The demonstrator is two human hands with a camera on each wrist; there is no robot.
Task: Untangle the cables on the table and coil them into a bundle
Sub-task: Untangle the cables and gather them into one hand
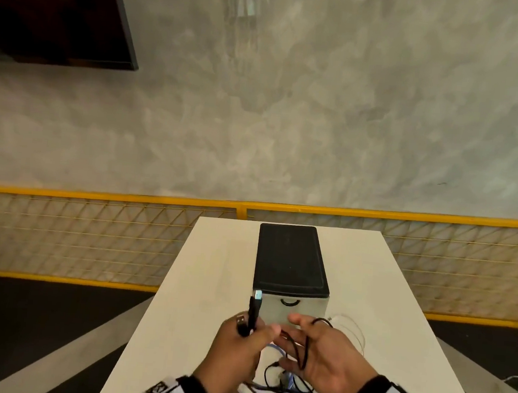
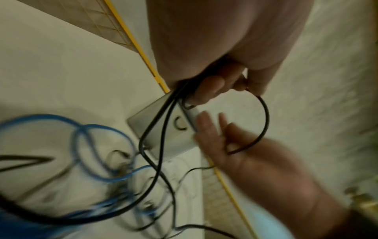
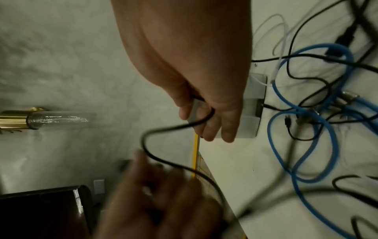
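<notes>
My left hand point(image 1: 238, 342) grips a black cable point(image 1: 254, 312) in its curled fingers point(image 2: 210, 87), with two USB plugs sticking up out of the fist. A loop of that cable point(image 2: 263, 116) arcs over to my right hand point(image 1: 322, 352) and is draped around its extended fingers point(image 3: 206, 129). The right palm faces the left hand, a short gap apart. Below both hands a tangle point(image 1: 284, 389) of black cables and a blue cable point(image 3: 306, 161) lies on the white table point(image 1: 213, 270). Strands from the left fist hang down into it.
A grey box with a black lid point(image 1: 289, 261) stands just beyond my hands at the table's middle. A thin white cable point(image 1: 352, 326) lies to the box's right. A yellow mesh fence point(image 1: 91, 238) runs behind the table's far edge.
</notes>
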